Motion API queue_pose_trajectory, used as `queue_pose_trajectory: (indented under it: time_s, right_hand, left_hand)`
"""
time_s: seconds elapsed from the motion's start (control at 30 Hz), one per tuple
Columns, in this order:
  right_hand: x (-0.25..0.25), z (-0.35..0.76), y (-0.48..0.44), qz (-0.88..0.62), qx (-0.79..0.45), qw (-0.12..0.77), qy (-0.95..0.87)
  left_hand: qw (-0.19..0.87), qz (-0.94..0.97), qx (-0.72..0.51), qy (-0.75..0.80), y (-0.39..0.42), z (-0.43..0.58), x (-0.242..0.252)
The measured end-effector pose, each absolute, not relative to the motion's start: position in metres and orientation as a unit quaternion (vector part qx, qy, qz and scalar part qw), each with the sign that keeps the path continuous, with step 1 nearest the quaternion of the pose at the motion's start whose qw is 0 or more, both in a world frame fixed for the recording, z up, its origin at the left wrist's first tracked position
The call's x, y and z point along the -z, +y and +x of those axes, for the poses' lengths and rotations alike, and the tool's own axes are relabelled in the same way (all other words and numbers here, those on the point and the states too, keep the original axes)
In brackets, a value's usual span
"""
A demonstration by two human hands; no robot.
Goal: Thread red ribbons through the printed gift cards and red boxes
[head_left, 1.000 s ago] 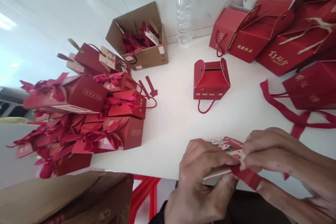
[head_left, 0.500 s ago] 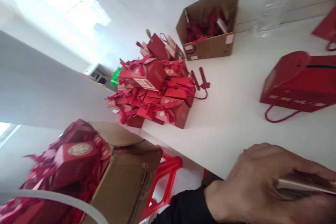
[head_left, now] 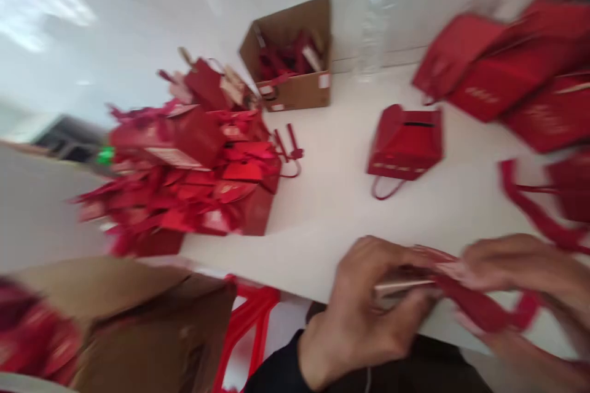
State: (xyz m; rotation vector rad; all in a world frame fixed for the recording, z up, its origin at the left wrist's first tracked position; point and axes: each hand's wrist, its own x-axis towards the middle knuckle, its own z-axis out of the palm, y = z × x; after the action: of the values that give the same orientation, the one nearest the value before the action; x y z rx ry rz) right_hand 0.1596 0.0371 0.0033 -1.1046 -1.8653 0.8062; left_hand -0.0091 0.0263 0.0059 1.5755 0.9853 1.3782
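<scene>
The picture is smeared by motion. My left hand (head_left: pixel 364 307) is closed round a small flat gift box (head_left: pixel 405 285) at the table's near edge. My right hand (head_left: pixel 520 273) pinches a red ribbon (head_left: pixel 483 310) that runs from the box towards the right. Both hands meet over the box. A small red gift box with a cord handle (head_left: pixel 405 144) stands alone further back on the white table (head_left: pixel 332 209).
A heap of ribboned red boxes (head_left: pixel 188 172) covers the table's left end. An open cardboard box of red ribbons (head_left: pixel 295 55) and a clear bottle (head_left: pixel 371 31) stand at the wall. Larger red boxes (head_left: pixel 511 73) fill the right. A cardboard carton (head_left: pixel 138 325) and red stool (head_left: pixel 249 319) sit below left.
The view has swung back to the right from the carton on the left. My right hand and the red ribbon are in sight again at the flat box.
</scene>
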Motion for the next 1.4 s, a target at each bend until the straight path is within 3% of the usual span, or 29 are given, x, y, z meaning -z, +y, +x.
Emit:
queue_pose_trajectory:
  time_s: [0.2, 0.6, 0.87, 1.4]
  right_hand:
    - [-0.052, 0.185, 0.038, -0.436, -0.339, 0.328, -0.766]
    - [-0.045, 0.188, 0.034, -0.393, -0.335, 0.35, -0.781]
    - [-0.05, 0.191, 0.038, -0.412, -0.414, 0.328, -0.743]
    - [-0.051, 0.186, 0.039, -0.403, -0.415, 0.333, -0.745]
  left_hand:
    - [0.436, 0.626, -0.528, 0.373, 0.03, -0.014, -0.001]
    - [0.449, 0.62, -0.538, 0.354, 0.03, -0.01, 0.0]
    - [0.401, 0.66, -0.544, 0.328, 0.034, -0.011, -0.002]
    - [0.355, 0.656, -0.588, 0.313, 0.034, -0.008, -0.004]
